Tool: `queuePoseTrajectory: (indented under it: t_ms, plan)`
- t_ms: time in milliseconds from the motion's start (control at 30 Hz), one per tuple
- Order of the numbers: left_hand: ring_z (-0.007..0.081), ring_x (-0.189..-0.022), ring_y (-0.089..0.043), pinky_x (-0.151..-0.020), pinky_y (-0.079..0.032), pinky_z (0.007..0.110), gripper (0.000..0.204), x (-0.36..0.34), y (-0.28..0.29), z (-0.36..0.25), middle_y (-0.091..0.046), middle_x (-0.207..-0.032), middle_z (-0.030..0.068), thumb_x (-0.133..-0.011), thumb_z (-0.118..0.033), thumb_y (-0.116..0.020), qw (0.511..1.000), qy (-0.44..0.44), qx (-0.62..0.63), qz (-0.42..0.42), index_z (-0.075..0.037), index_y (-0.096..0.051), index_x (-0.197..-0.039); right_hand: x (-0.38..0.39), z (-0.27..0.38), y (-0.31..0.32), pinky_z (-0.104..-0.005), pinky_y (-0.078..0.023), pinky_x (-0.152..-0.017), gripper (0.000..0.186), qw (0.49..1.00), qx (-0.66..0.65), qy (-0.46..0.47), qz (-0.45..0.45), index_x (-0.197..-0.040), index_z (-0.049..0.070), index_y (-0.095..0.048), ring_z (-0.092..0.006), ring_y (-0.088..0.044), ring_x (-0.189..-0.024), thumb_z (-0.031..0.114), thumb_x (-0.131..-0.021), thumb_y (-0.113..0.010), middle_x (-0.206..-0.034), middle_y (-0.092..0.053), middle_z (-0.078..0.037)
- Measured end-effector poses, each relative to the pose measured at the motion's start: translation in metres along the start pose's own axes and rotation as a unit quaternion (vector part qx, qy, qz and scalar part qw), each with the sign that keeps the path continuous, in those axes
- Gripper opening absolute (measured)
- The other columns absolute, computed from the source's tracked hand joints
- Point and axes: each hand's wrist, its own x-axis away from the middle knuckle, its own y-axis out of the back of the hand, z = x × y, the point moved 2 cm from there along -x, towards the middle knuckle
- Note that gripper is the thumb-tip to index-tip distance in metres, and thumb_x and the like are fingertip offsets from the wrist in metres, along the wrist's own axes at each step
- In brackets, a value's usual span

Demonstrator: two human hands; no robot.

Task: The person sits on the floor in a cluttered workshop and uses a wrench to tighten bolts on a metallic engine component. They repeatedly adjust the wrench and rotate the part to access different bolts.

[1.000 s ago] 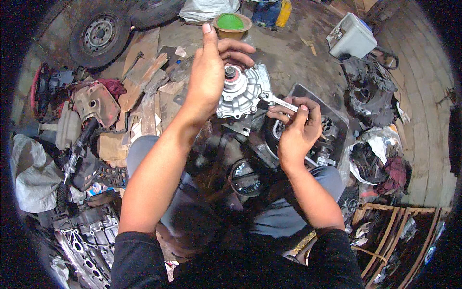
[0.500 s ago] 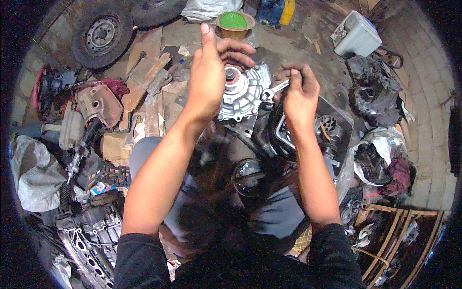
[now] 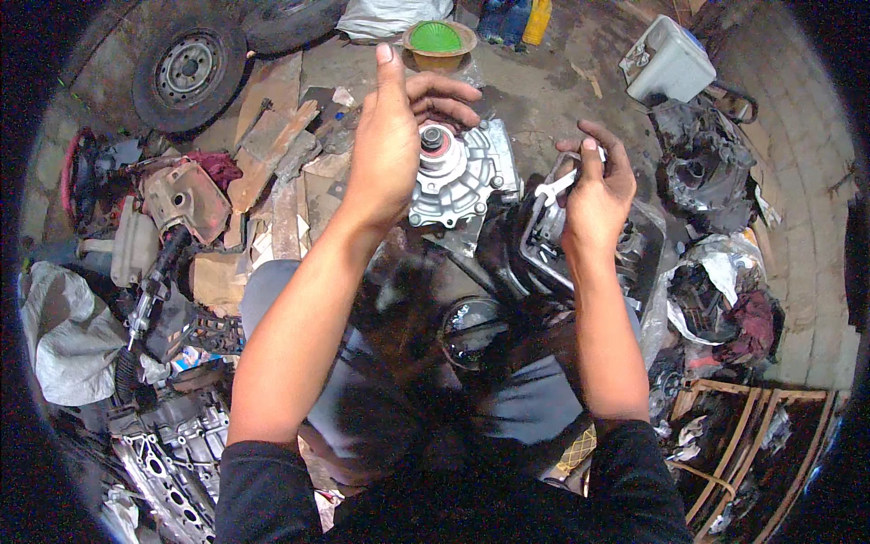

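A silvery ribbed metal housing (image 3: 462, 177) with a central shaft and reddish ring stands in front of me. My left hand (image 3: 391, 136) lies along its left side, thumb pointing up and fingers stretched over the top edge, not wrapped round anything I can see. To the right of the housing, my right hand (image 3: 600, 186) is closed round a wrench (image 3: 555, 189). The wrench's head points left, apart from the housing's bolts. Beneath it lies a tray (image 3: 535, 258) with dark metal parts, partly covered by my right hand and forearm.
Two wheels (image 3: 188, 68) lie at the back left, a bowl with a green insert (image 3: 437, 38) at the back. A grey-white container (image 3: 668, 62) and dark castings (image 3: 702, 163) are on the right. Scrap parts and an engine head (image 3: 168, 462) fill the left; a wooden frame (image 3: 725, 453) lies lower right.
My right hand has moved right with the wrench, away from the housing's edge to above the tray. My left hand stays against the housing.
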Motion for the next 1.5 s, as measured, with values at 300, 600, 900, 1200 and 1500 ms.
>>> queuePoseTrajectory:
  t_ms: [300,600,900,1200,1500]
  plan:
    - [0.0163,-0.071,-0.063,-0.066,-0.046,0.028,0.087,-0.003,0.003,0.003,-0.07,-0.076,0.0108,-0.102,-0.063,-0.014,0.999,-0.029,-0.031,-0.008,0.001,-0.072,-0.095,0.029,0.016,0.023,-0.0356,-0.06,-0.077,0.047,0.972,-0.129,-0.164,0.109,-0.14,-0.006,-0.042,-0.0285,-0.071,-0.088,0.013,-0.099,-0.058,-0.115,-0.065,-0.024]
    - [0.0262,-0.097,-0.071,-0.09,-0.051,0.037,0.046,-0.008,-0.005,-0.018,-0.074,-0.1,0.0156,-0.101,-0.042,-0.05,0.903,-0.089,-0.322,0.269,-0.002,-0.074,-0.105,0.048,0.007,0.05,-0.0399,-0.051,-0.1,0.063,0.95,-0.232,-0.196,0.073,-0.137,-0.011,-0.045,-0.0294,-0.06,-0.12,0.03,-0.095,-0.067,-0.134,-0.057,-0.02]
    - [0.0301,-0.091,-0.069,-0.081,-0.055,0.044,0.021,0.003,-0.005,-0.016,-0.074,-0.094,0.0073,-0.073,-0.021,-0.079,0.711,-0.28,-0.597,0.242,-0.018,-0.078,-0.094,0.104,0.018,0.076,-0.0274,-0.043,-0.067,0.05,0.91,-0.186,-0.37,0.01,-0.131,0.008,-0.06,-0.0111,-0.047,-0.079,0.045,-0.097,-0.061,-0.088,-0.05,0.002]
    - [0.0294,-0.098,-0.065,-0.084,-0.055,0.042,0.019,0.013,-0.016,-0.015,-0.071,-0.09,0.005,-0.073,-0.02,-0.074,0.669,-0.325,-0.639,0.196,-0.015,-0.077,-0.091,0.097,-0.013,0.078,-0.0274,-0.054,-0.073,0.036,0.877,-0.275,-0.392,0.031,-0.127,0.003,-0.06,-0.0137,-0.063,-0.082,0.02,-0.096,-0.064,-0.105,-0.066,-0.006]
    - [0.03,-0.09,-0.062,-0.085,-0.05,0.042,0.02,0.013,-0.014,-0.022,-0.069,-0.09,0.0038,-0.074,-0.025,-0.076,0.671,-0.344,-0.601,0.265,-0.011,-0.075,-0.089,0.096,0.016,0.033,-0.0243,-0.044,-0.059,0.034,0.935,-0.11,-0.273,0.198,-0.13,0.002,-0.06,-0.0108,-0.05,-0.059,0.018,-0.101,-0.051,-0.067,-0.053,-0.002]
